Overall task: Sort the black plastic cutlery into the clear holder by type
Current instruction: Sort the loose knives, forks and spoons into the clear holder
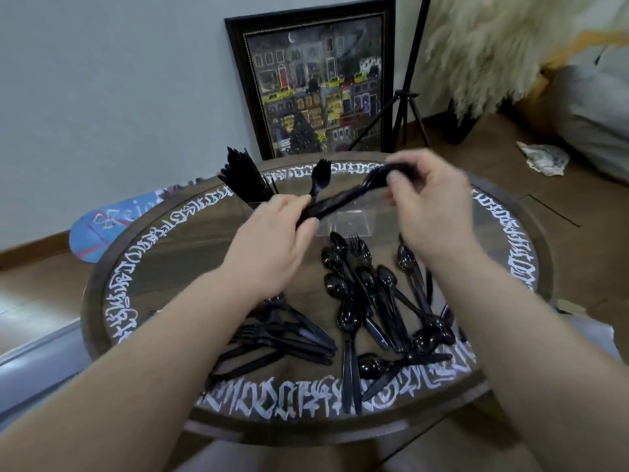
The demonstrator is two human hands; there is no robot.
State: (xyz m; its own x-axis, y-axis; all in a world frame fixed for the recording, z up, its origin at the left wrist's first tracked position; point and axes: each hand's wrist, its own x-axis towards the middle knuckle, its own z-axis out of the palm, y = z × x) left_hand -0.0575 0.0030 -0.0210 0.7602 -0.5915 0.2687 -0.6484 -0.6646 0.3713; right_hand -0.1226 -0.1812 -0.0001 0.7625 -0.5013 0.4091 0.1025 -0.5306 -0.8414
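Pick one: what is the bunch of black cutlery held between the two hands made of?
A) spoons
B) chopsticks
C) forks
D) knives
C. The left hand grips the handle end of the bunch of forks and the right hand pinches the other end, where tines show by the fingers; the spoons lie loose on the table below.

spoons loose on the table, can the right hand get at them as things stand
Probably not at once. The spoons lie uncovered just below the right hand, but its grip is busy: with the left hand it holds a bundle of forks above the table. Once those are let go, the way looks free.
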